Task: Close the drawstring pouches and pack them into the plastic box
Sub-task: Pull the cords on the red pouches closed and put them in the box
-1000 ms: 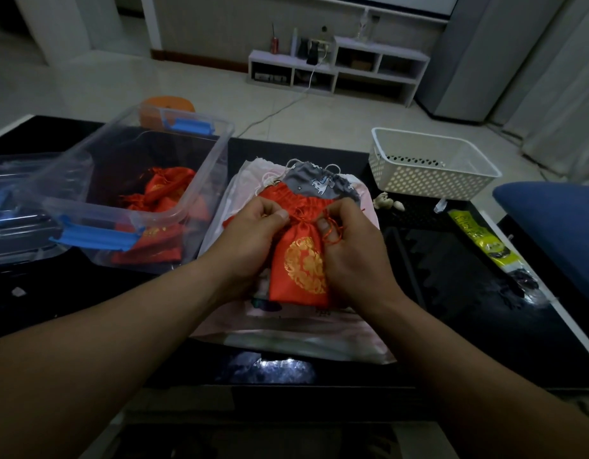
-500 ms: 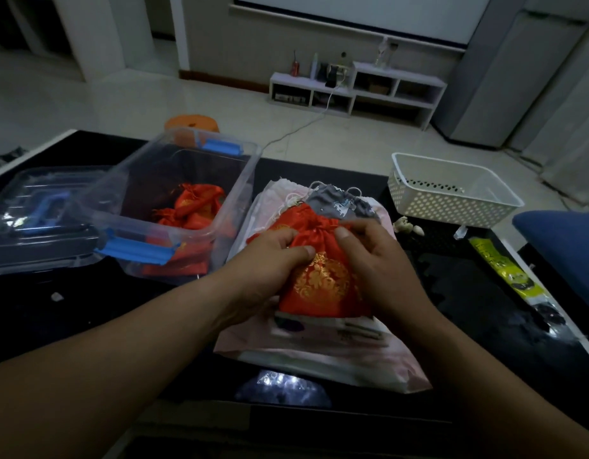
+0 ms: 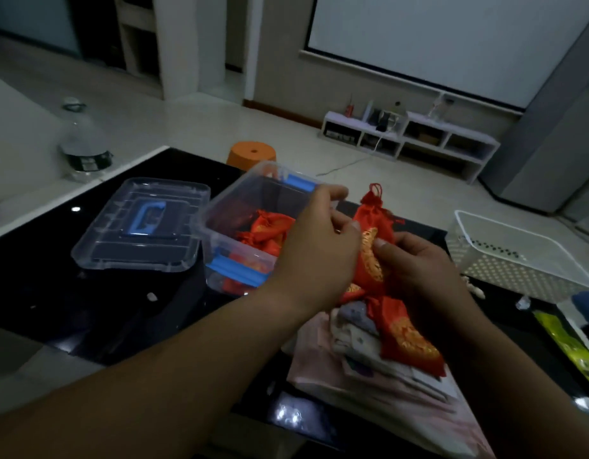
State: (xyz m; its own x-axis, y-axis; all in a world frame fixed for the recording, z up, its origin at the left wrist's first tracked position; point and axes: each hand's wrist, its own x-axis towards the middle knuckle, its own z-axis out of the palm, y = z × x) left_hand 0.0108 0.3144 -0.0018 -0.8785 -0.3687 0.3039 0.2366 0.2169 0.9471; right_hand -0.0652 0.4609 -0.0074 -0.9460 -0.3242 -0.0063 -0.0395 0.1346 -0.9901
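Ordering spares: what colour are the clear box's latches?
Blue latches on the plastic box, seen in the head view.

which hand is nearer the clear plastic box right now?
Left. The left hand overlaps the right rim of the plastic box; the right hand is farther right, beyond the red pouch both hold.

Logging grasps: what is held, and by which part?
Left hand and right hand both pinch the red drawstring pouch by its embroidered body, below the cinched neck.

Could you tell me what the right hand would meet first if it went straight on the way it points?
Probably the left hand, gripping the same red pouch just ahead; the plastic box lies further along that line, though depth is unclear.
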